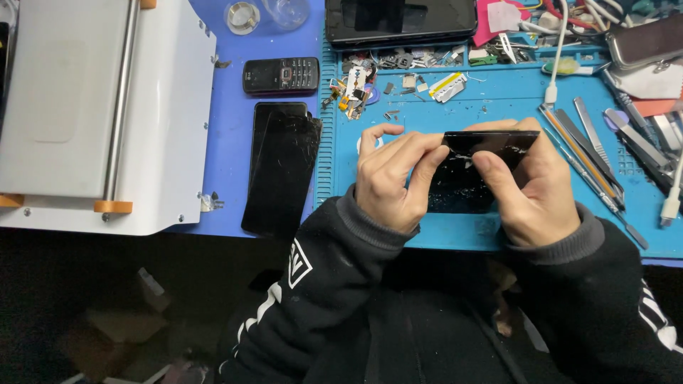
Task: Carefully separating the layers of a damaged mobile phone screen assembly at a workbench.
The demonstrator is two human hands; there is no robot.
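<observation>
left hand pinching cracked black glass phone panel | right hand clamped opposite, steadying it above blue silicone mat on counter

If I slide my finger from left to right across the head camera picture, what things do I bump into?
White machine → stacked cracked black screens → left hand → black cracked panel held in both hands → right hand → row of metal tools → white cable plug.
</observation>
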